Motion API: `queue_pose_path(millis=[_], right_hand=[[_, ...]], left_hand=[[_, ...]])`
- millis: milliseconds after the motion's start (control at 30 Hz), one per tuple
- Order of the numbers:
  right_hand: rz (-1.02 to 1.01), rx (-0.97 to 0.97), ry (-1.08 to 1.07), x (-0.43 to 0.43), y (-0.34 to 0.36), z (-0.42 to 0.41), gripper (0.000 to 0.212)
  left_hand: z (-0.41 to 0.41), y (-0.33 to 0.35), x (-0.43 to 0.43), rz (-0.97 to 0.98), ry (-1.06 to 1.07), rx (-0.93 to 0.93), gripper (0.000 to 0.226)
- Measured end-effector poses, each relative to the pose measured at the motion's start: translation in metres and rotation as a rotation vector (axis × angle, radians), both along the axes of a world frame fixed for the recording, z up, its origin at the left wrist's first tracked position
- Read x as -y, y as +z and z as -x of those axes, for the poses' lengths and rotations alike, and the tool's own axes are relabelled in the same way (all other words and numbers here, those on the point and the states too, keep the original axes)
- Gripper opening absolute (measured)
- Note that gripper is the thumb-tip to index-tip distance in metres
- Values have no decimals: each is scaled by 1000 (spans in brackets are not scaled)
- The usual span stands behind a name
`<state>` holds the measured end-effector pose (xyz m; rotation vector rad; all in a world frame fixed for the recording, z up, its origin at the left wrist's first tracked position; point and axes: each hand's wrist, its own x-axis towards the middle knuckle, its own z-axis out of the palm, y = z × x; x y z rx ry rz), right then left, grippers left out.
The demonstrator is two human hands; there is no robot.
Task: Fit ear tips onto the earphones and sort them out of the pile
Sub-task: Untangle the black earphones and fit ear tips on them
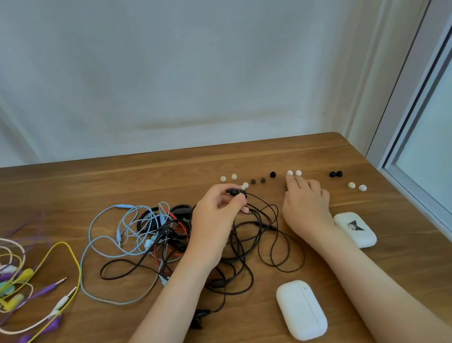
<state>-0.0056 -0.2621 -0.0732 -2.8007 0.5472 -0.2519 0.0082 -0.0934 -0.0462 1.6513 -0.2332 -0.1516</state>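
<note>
Left hand (216,216), in the middle of the frame, pinches a black earbud (233,191) between thumb and curled fingers; its black cable (269,240) falls in loops on the wooden table (104,182) between both forearms. Right hand (306,203) lies flat with fingers stretched forward and holds nothing; its fingertips reach a pair of white ear tips (298,173), but I cannot tell if they touch. More ear tips, white and dark, lie in a row (258,180) above the hands. A tangled pile (152,234) of blue, black and red earphones is left of the left hand. Coloured earphones (7,277) lie at the left edge. A white case (301,309) is at lower centre, and another case (356,228) is beside the right wrist.
</note>
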Motion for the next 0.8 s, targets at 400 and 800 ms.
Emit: queue_pose_path(millis=[400, 800], right_hand=[[5, 212, 16, 4, 1, -3, 23], [-828, 452, 223, -26, 22, 10, 17]], left_hand=[[2, 2, 2, 114, -36, -58, 10], [-2, -4, -1, -219, -109, 112, 14]])
